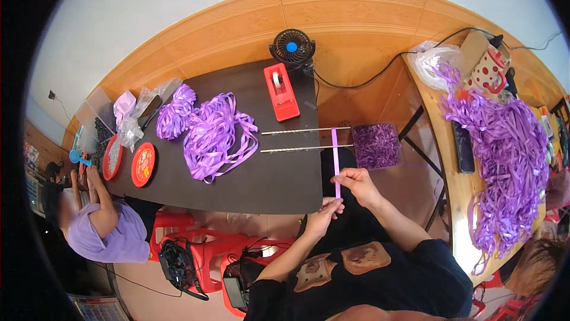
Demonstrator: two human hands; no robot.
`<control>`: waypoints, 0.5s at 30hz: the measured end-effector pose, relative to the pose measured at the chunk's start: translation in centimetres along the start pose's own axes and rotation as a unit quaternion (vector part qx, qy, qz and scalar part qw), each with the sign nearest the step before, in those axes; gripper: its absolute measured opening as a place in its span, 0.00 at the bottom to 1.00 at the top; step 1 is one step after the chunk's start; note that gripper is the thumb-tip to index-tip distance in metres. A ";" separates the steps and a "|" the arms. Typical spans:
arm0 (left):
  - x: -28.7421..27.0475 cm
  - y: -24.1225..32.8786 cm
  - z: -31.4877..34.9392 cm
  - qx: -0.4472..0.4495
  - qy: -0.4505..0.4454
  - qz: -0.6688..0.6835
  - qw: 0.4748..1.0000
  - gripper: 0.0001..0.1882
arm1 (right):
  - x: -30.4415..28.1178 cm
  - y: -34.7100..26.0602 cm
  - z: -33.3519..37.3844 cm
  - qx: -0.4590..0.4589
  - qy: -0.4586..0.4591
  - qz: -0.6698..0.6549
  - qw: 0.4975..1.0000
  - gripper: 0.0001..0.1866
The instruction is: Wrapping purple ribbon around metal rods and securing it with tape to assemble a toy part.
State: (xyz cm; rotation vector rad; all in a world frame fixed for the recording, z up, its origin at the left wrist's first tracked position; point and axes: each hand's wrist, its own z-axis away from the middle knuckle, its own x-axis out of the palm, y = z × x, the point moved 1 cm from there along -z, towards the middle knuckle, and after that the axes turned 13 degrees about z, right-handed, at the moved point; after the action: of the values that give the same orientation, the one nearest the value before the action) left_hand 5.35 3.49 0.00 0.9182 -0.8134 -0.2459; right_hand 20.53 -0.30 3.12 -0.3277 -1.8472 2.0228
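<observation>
A purple ribbon (pixel 336 158) runs straight from the far metal rod down to my hands, crossing the nearer rod. My right hand (pixel 360 186) pinches it a little above its lower end. At that lower end my left hand (pixel 326 213) is closed with the fingertips on the ribbon. Two thin metal rods, the far rod (pixel 291 132) and the near rod (pixel 291 151), jut side by side past the dark table's right edge. Whether the ribbon loops around the far rod I cannot tell. Below the rod ends stands a clear box (pixel 377 146) full of purple ribbon pieces.
On the dark table (pixel 267 190) lie purple ribbon bundles (pixel 217 134), a red tape dispenser (pixel 281 92) and a red plate (pixel 143 164). A small fan (pixel 292 47) stands behind. The right-hand wooden table holds a ribbon heap (pixel 504 167) and a phone (pixel 464 146). Another person (pixel 110 232) sits left.
</observation>
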 end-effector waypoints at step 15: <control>0.5 1.1 1.3 0.008 -0.013 0.021 1.000 0.07 | 0.1 -3.9 3.2 -0.539 0.125 0.616 0.561 0.18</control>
State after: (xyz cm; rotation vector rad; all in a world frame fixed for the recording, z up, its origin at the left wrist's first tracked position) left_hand 4.67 3.11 1.57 0.9145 -0.8593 -0.2153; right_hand 19.62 -2.91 7.36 -2.6486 -2.6390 0.6076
